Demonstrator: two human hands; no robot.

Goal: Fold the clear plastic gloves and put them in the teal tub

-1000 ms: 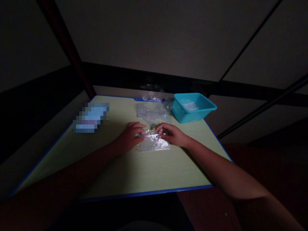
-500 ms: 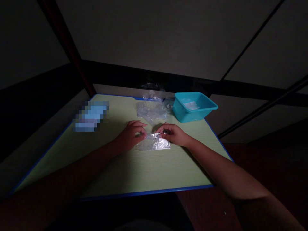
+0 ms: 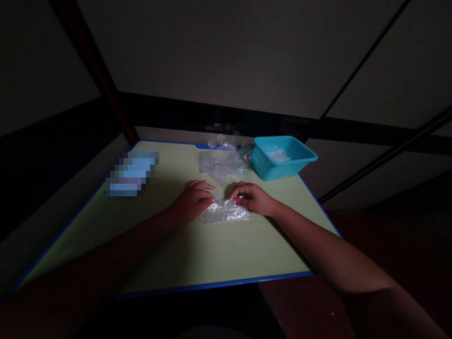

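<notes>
A small clear plastic bag (image 3: 225, 213) lies on the pale green table (image 3: 197, 245) between my hands. My left hand (image 3: 192, 200) pinches the bag's upper left edge with curled fingers. My right hand (image 3: 252, 197) pinches its upper right edge, fingers closed. The room is dim, so what the bag holds cannot be made out.
A pile of clear plastic bags (image 3: 221, 162) lies behind my hands, near the far edge. A teal plastic tub (image 3: 282, 157) with something pale inside stands at the far right corner. A blurred bluish object (image 3: 131, 173) rests at the left. The table's blue front edge (image 3: 212, 285) is near me.
The bag's top edge has been drawn down and flattened, and the bag looks shorter. Both hands have stayed at its upper corners with only small finger movements.
</notes>
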